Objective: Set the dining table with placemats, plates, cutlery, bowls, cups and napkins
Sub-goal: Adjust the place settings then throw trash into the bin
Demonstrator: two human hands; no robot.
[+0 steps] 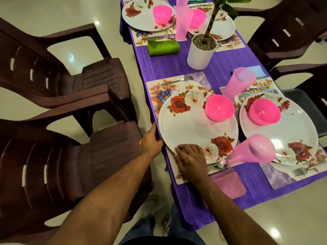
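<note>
Your left hand (150, 140) sits at the table's edge, its fingers curled over the rim of the rose-patterned plate (192, 129) on the side toward the brown chairs (53, 96). Your right hand (190, 160) lies on that plate's nearest rim with the fingers bent down over it — whether they grip the rim or only press on it, you cannot tell from here.

Take that plate as your landmark. It rests on a floral placemat (159, 89), and a pink bowl (219, 107) stands on its far right part. A fork (178, 81) lies on the placemat just beyond the plate. Just beside the plate's near right rim a pink cup (254, 149) lies tipped on its side, with a spoon (218, 164) next to it and a pink napkin (228, 184) on the purple tablecloth (166, 64) close by.

To the plate's right sits a second plate (300, 124) carrying its own pink bowl (265, 112), with a second pink cup (238, 83) leaning beyond it. Farther off, past the plate, stands a white plant pot (200, 53) — and to the left of the pot, a folded green napkin (163, 47).
</note>
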